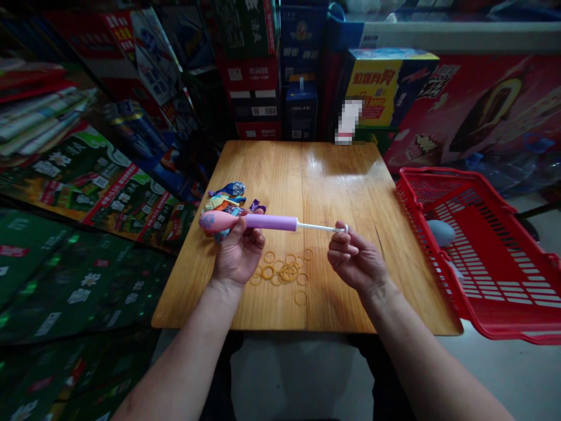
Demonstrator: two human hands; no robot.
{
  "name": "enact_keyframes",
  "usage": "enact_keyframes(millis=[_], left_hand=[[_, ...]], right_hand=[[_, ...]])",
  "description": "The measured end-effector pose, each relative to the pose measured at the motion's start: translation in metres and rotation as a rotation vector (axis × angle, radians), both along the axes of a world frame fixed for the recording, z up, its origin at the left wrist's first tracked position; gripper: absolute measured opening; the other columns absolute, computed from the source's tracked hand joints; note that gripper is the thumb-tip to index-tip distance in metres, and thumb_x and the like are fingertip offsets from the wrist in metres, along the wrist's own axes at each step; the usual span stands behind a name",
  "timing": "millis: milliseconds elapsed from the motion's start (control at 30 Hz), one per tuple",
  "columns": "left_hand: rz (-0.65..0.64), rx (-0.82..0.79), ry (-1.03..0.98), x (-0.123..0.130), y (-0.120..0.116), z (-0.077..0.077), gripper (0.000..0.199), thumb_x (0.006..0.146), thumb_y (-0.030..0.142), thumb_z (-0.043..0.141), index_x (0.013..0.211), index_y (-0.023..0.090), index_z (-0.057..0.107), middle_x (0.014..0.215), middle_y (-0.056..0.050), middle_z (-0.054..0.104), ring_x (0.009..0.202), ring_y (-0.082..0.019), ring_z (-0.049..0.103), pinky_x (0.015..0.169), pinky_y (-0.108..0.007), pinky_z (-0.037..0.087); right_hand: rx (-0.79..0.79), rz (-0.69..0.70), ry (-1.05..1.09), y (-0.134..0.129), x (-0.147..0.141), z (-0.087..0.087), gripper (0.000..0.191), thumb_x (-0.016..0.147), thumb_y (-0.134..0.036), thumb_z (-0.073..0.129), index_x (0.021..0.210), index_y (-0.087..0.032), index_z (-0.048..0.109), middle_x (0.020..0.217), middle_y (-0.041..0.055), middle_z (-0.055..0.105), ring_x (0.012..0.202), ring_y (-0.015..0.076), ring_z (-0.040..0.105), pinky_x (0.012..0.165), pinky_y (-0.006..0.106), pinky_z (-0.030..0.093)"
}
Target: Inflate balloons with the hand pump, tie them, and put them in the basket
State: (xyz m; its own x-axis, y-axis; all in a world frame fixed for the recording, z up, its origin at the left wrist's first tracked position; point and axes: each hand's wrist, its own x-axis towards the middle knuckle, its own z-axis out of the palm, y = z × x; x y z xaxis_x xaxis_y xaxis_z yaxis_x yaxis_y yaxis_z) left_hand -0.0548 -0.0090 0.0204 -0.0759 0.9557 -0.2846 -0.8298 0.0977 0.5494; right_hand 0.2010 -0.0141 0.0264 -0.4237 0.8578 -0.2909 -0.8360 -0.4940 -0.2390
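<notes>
Left hand point(239, 251) closes round purple pump point(272, 222) and pink balloon point(214, 222); right hand point(355, 260) pinches white rod point(322, 227); loose grip could let balloon slip off.

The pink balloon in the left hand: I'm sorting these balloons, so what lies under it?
Beneath the pink balloon, deflated blue, yellow and purple balloons lie heaped on the wooden table. The left hand and pink balloon cover the heap's near part, so its full extent cannot be seen.

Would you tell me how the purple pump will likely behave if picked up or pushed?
The purple pump is probably light, as it looks like hollow plastic. Its round barrel would likely roll on the wooden table. Its thin white rod looks easiest to bend.
</notes>
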Motion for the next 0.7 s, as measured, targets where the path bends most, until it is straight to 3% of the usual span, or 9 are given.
enact_keyframes(millis=[133,233,333,400,500,700], left_hand=[[-0.102,0.024,0.032,0.003,-0.006,-0.005,0.024,0.089,0.024,0.081,0.113,0.025,0.076,0.119,-0.003,0.078,0.072,-0.009,0.072,0.068,-0.022,0.061],[-0.178,0.032,0.025,0.016,-0.012,-0.012,0.026,0.090,0.028,0.082,0.115,0.026,0.075,0.125,-0.006,0.076,0.098,-0.018,0.074,0.081,-0.031,0.061],[-0.214,0.045,-0.018,0.026,-0.014,-0.015,0.027,0.090,0.030,0.081,0.117,0.027,0.074,0.127,-0.007,0.076,0.119,-0.024,0.069,0.099,-0.043,0.057],[-0.209,0.037,-0.056,0.027,-0.012,-0.015,0.028,0.090,0.029,0.082,0.117,0.027,0.074,0.124,-0.006,0.077,0.118,-0.024,0.070,0.105,-0.047,0.054],[-0.162,0.017,-0.078,0.022,-0.007,-0.013,0.030,0.089,0.027,0.082,0.118,0.026,0.073,0.123,-0.006,0.077,0.115,-0.022,0.071,0.103,-0.044,0.055],[-0.168,-0.007,-0.009,0.016,-0.006,-0.017,0.035,0.086,0.024,0.084,0.119,0.025,0.073,0.122,-0.007,0.077,0.108,-0.021,0.073,0.096,-0.038,0.058]], right_hand=[[-0.025,0.072,0.013,-0.005,-0.006,-0.006,0.016,0.091,-0.014,0.075,0.104,-0.018,0.068,0.074,-0.0048,0.066,0.052,0.0026,0.049,0.052,0.014,0.046],[-0.043,0.140,0.004,-0.009,-0.014,-0.008,0.019,0.089,-0.015,0.079,0.103,-0.018,0.067,0.079,-0.0032,0.070,0.053,0.0027,0.051,0.053,0.014,0.048],[-0.050,0.104,0.016,-0.006,-0.017,-0.002,0.015,0.092,-0.013,0.076,0.103,-0.018,0.067,0.078,-0.0038,0.070,0.052,0.0025,0.050,0.053,0.014,0.048],[-0.059,0.074,0.021,-0.003,-0.019,0.002,0.013,0.093,-0.011,0.073,0.103,-0.017,0.068,0.075,-0.0040,0.069,0.051,0.0023,0.050,0.051,0.014,0.046],[-0.096,0.051,0.037,0.000,-0.026,0.001,0.011,0.093,-0.009,0.071,0.102,-0.015,0.067,0.073,-0.0039,0.069,0.049,0.0015,0.050,0.050,0.013,0.045],[-0.087,0.061,0.062,0.007,-0.035,-0.020,0.017,0.091,-0.005,0.071,0.102,-0.017,0.065,0.072,-0.0063,0.068,0.049,0.0005,0.049,0.050,0.011,0.043]])
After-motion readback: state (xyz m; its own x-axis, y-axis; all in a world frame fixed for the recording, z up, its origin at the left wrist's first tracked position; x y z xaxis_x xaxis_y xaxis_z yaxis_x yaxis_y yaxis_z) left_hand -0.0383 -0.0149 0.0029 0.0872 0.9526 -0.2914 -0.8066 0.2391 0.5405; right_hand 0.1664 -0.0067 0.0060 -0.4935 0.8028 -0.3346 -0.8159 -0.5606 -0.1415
